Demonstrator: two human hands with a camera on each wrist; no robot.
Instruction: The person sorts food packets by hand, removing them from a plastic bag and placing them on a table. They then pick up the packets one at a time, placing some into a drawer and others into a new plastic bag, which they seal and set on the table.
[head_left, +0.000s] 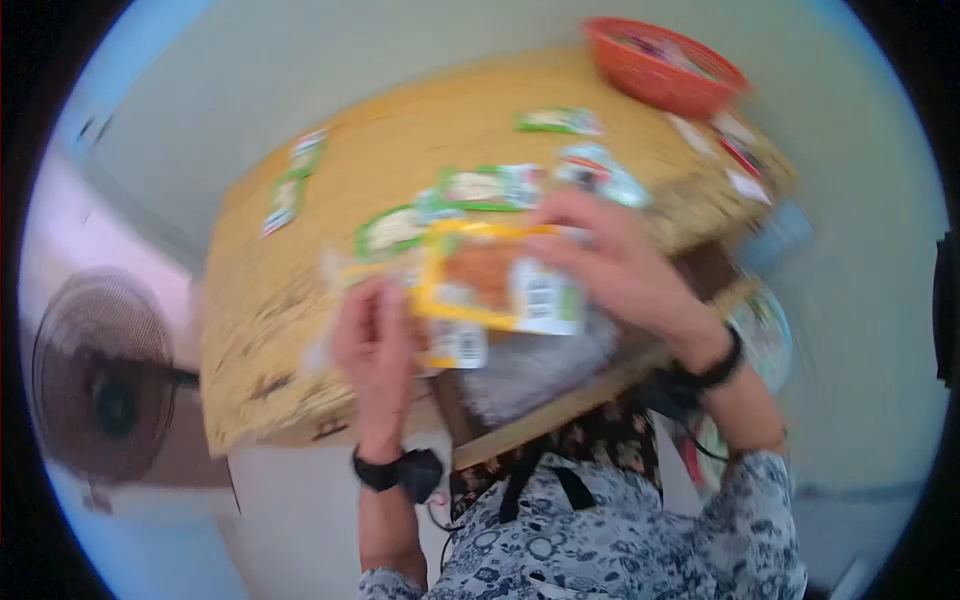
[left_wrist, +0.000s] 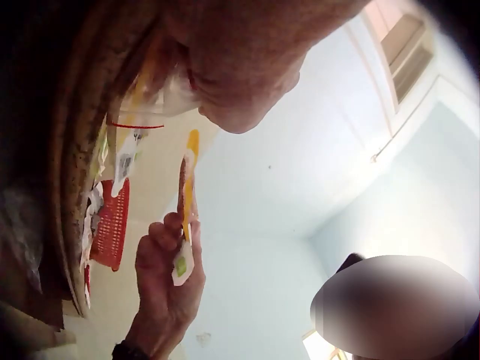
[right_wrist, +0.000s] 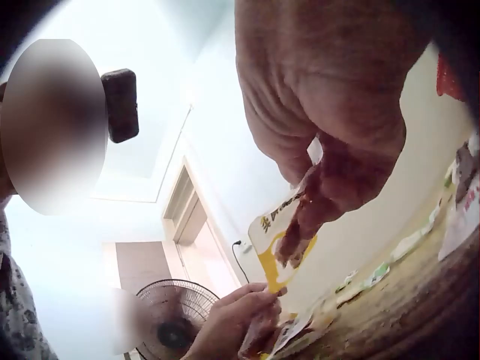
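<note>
My right hand (head_left: 620,265) pinches a yellow-edged snack packet (head_left: 480,275) with a clear window showing orange-brown food. In the left wrist view that packet (left_wrist: 189,199) stands edge-on in the right hand (left_wrist: 165,277). My left hand (head_left: 375,330) grips a clear plastic bag (left_wrist: 176,94) with a red line along it. A second yellow packet with a white barcode end (head_left: 460,345) shows beside the left fingers, partly hidden behind the first packet. In the right wrist view the held packet (right_wrist: 266,251) comes down close over the left hand (right_wrist: 236,319).
Green-edged packets (head_left: 475,187) lie on the wooden table (head_left: 270,340), with more at its left and back. A red basket (head_left: 665,70) stands at the back right. Below my hands an open drawer holds clear plastic (head_left: 540,370). A fan (head_left: 105,385) stands at left.
</note>
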